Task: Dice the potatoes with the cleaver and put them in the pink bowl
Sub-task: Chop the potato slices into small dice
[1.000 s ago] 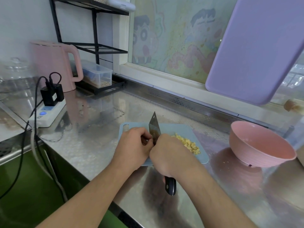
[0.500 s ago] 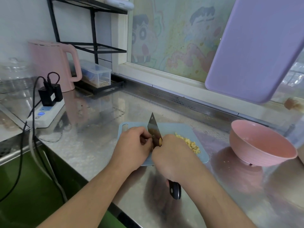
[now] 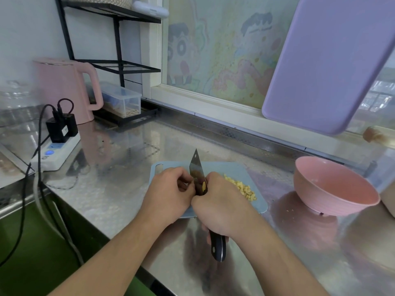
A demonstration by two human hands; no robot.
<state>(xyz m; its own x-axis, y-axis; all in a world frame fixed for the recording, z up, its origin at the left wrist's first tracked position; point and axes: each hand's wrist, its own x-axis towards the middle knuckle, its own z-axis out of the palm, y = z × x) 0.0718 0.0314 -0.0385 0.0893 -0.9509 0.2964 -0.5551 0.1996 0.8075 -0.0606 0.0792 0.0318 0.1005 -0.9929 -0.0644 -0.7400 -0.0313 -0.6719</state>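
Observation:
A small blue cutting board [image 3: 222, 167] lies on the steel counter. My right hand [image 3: 222, 206] grips the black handle of the cleaver [image 3: 197, 171], whose blade stands edge-down on the board. My left hand [image 3: 168, 193] sits curled right against the blade's left side; whatever it holds is hidden under the fingers. A pile of yellow diced potato [image 3: 240, 186] lies on the board's right part, just beyond my right hand. The pink bowl [image 3: 333, 186] stands on the counter to the right of the board, holding no potato that I can see.
A pink kettle [image 3: 64, 88], a white power strip [image 3: 57, 150] with black plugs and cables, and a clear box [image 3: 121, 101] on a black rack [image 3: 119, 65] stand at the back left. A purple board [image 3: 329, 60] leans at the window. Potato crumbs [image 3: 288, 210] dot the counter.
The cleaver's handle has dropped lower and nearer to me while the blade stays on the board. Both hands keep their places on the board.

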